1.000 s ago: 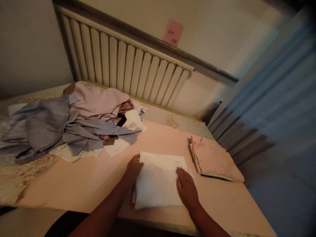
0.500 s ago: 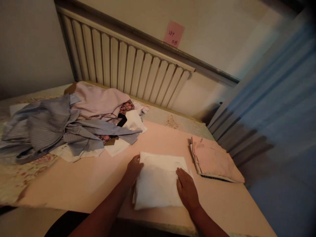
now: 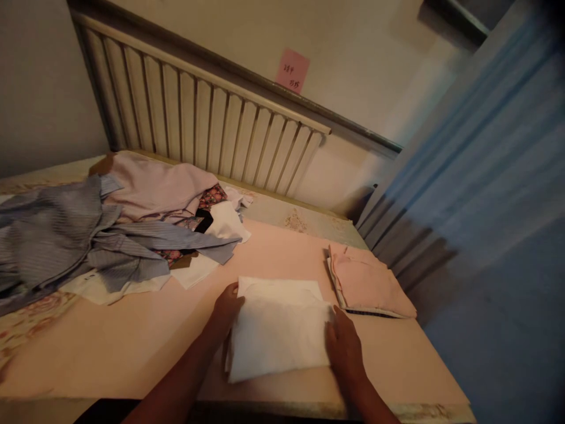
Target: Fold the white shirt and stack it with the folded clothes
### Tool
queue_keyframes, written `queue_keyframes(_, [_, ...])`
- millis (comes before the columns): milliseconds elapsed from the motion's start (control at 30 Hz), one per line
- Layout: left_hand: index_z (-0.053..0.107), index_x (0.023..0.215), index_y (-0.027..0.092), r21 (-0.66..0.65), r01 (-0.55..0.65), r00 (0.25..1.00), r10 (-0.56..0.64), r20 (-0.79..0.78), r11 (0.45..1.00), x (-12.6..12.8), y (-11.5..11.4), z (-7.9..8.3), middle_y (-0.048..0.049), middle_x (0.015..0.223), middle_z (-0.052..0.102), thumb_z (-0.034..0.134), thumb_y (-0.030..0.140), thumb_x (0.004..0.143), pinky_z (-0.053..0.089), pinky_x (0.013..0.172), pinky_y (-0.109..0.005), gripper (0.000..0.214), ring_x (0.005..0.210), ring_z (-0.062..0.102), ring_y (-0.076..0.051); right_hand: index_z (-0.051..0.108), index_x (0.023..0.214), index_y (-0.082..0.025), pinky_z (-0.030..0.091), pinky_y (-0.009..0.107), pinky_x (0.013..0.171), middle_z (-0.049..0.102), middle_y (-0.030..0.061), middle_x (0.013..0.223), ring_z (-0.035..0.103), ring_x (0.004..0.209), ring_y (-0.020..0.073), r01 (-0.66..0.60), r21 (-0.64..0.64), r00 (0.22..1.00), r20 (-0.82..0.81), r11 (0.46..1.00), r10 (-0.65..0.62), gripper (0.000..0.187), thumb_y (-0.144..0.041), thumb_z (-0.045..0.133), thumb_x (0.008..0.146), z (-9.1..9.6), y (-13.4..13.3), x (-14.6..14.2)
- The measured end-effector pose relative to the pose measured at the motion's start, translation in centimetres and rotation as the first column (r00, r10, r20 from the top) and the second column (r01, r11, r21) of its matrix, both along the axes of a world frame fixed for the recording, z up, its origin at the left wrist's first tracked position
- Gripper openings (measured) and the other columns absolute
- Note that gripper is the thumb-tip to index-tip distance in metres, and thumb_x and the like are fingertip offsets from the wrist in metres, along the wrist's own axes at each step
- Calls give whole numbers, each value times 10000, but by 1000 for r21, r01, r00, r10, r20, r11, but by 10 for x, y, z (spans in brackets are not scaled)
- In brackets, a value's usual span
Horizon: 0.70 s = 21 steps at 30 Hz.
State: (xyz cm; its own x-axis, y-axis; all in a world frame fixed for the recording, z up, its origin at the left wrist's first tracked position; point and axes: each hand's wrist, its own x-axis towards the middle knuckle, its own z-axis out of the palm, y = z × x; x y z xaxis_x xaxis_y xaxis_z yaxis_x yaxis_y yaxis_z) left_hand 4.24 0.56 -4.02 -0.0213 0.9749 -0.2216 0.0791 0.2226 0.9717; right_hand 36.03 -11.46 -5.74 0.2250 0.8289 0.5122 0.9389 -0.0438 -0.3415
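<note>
A white folded garment point(image 3: 280, 333) lies near the front edge of the table, with more folded layers showing under its left side. My left hand point(image 3: 227, 306) grips its upper left edge, thumb on top and the other fingers partly hidden. On the opposite side, my right hand point(image 3: 346, 341) is closed around the right edge, its fingertips partly out of sight. To the right, apart from my hand, sits a stack of folded clothes point(image 3: 368, 280) with a pink piece on top.
Left lies a heap of loose clothes: a grey-blue striped shirt point(image 3: 48, 229), a pale pink garment point(image 3: 159, 182) and white pieces. A pink sheet point(image 3: 282, 244) covers the table. A radiator point(image 3: 198, 118) stands behind, a blue curtain point(image 3: 477, 176) hangs right, and a pink note point(image 3: 292, 70) is on the wall.
My right hand has moved outward from the top of the white garment to its right edge, and the right side now reaches further out. The view has shifted slightly right.
</note>
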Motion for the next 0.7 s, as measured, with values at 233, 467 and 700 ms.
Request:
queue_keyframes(233, [595,1172,129,3,0,998,0,64,1000,-4,-4,-2,-103,1041,719,641,187,727,528,761,-280,451,902,684,-216,680,798,-241,478,317,565,681,14,653,639,617,220,2,-189,859,-503,982,-99,211,-373,579,668,2,-1,38])
queue_keyframes(467, [609,1116,143,-38,123,983,-116,143,992,-15,-23,0,-117,1108,701,707,379,722,546,787,-296,470,946,681,-231,561,533,-194,349,247,491,544,-27,470,505,505,138,-154,-346,667,-727,925,-161,242,-418,627,594,21,11,35])
queue_keyframes(700, [650,998,176,-162,252,957,-221,187,954,-14,-43,19,-82,922,746,777,441,610,577,732,-374,487,858,707,-284,638,751,-143,407,262,557,659,41,658,568,586,148,-407,-244,273,-952,880,-138,366,-469,664,587,34,10,13])
